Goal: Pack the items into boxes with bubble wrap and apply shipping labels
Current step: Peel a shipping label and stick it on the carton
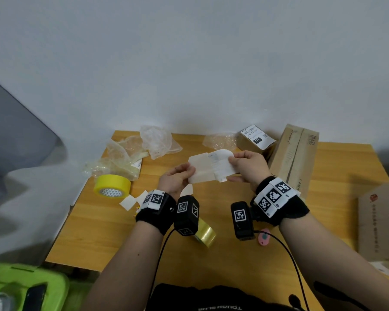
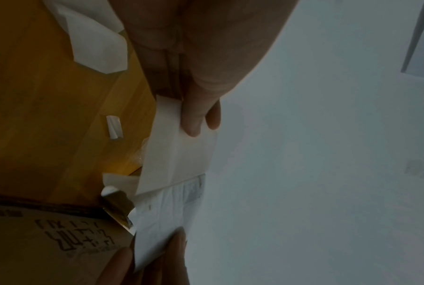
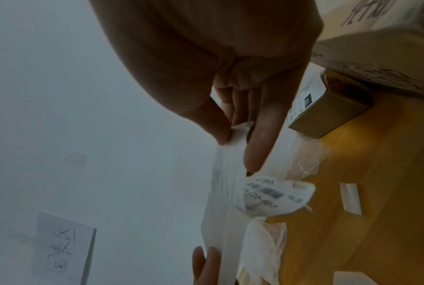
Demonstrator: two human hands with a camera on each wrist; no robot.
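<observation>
Both hands hold a shipping label above the wooden table [image 1: 234,254]. My left hand [image 1: 186,176] pinches the cream backing paper [image 1: 200,173] at its left edge; in the left wrist view its fingers [image 2: 196,119] lie over that sheet [image 2: 179,154]. My right hand [image 1: 232,163] pinches the white printed shipping label [image 1: 221,164], which is partly peeled off the backing. In the right wrist view the thumb and fingers [image 3: 255,154] grip the label [image 3: 274,194], whose printed end curls. A small brown box [image 1: 253,142] bearing a label stands behind the hands.
A long cardboard box [image 1: 294,158] lies at the right, another box [image 1: 379,221] at the far right edge. Yellow tape [image 1: 111,187], a clear tape roll [image 1: 206,234], a pink item [image 1: 264,236], paper scraps [image 1: 130,202], bubble wrap [image 1: 220,141] and plastic bags [image 1: 130,153] lie about.
</observation>
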